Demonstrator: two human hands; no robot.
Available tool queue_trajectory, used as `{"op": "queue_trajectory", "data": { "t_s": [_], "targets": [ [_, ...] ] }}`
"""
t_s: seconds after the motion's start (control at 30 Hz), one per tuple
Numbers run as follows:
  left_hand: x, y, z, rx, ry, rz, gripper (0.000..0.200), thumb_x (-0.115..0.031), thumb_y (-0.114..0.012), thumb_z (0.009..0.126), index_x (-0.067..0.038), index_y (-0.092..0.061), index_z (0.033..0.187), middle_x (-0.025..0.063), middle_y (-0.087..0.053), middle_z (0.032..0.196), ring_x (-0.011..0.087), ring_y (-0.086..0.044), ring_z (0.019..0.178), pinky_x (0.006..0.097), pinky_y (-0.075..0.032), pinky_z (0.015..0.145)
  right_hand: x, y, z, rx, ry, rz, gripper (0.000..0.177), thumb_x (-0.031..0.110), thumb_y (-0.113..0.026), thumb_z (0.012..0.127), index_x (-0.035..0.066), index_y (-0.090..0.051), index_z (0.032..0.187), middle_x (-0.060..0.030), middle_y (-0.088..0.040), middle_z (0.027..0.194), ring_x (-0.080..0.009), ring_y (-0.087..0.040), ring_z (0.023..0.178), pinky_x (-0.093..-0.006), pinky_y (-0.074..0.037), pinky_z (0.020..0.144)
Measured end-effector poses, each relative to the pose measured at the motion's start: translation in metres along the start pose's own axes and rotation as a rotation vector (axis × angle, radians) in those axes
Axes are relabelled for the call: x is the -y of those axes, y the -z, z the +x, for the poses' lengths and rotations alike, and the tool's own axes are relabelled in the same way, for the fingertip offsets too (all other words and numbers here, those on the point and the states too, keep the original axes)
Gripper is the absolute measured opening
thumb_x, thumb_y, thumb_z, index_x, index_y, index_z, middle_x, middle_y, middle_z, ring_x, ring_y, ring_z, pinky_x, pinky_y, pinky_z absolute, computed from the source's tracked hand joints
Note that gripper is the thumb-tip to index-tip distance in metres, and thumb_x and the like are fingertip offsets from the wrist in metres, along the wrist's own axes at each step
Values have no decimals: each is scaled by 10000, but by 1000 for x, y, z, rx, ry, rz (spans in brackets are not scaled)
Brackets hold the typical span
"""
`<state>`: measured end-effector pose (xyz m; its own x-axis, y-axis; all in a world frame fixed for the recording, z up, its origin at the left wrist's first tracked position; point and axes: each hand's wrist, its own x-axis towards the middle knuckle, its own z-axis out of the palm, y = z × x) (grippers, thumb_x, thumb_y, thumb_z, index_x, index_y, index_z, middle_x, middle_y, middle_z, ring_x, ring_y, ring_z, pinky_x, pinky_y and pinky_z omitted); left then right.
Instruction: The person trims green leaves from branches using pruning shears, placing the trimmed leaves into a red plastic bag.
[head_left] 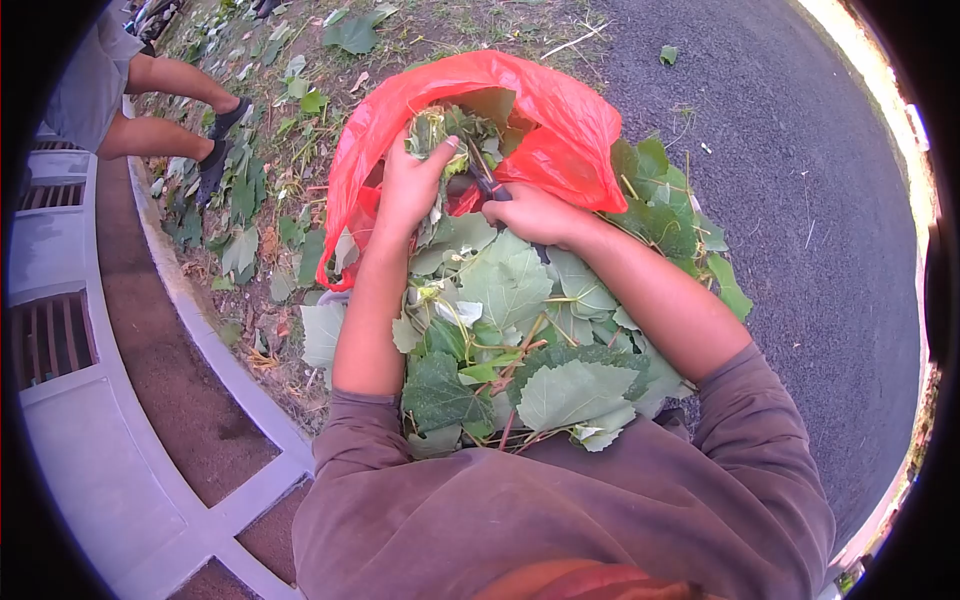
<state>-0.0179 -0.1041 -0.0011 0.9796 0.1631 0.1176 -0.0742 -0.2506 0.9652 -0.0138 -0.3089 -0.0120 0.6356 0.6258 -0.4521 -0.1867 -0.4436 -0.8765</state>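
Note:
A red plastic bag stands open in front of me. At its mouth, my left hand is closed round a bunch of crumpled green leaves. My right hand grips the dark handles of scissors, whose blades point up beside the bunch. Below the hands, between my forearms, lies a heap of large cut leaves with stems. The inside of the bag is largely hidden by the leaves and hands.
Another person's bare legs in dark shoes stand at the upper left. Loose leaves litter the grass there. More leafy stems lie right of the bag on dark asphalt. A concrete kerb and drain grates run along the left.

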Motion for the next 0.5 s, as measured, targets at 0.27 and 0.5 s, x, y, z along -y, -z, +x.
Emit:
{"op": "queue_trajectory", "data": {
  "t_s": [0.27,0.5],
  "targets": [
    [-5,4,-6,92,-94,350,518,-221,-774,910,11,-558,1320,198,-696,1222,329,-665,1155,425,-488,1023,-3,-2,2,-18,39,77,247,249,-614,864,15,-673,917,-58,-654,858,-160,-585,790,-324,-468,737],
    [-29,-2,-15,205,-48,487,531,-265,-728,944,39,-480,1300,300,-706,1101,486,-677,1061,517,-528,922,-5,-4,2,-56,16,145,227,239,-599,849,20,-658,848,-65,-649,823,-172,-603,784,-333,-479,741]
  ]
}}
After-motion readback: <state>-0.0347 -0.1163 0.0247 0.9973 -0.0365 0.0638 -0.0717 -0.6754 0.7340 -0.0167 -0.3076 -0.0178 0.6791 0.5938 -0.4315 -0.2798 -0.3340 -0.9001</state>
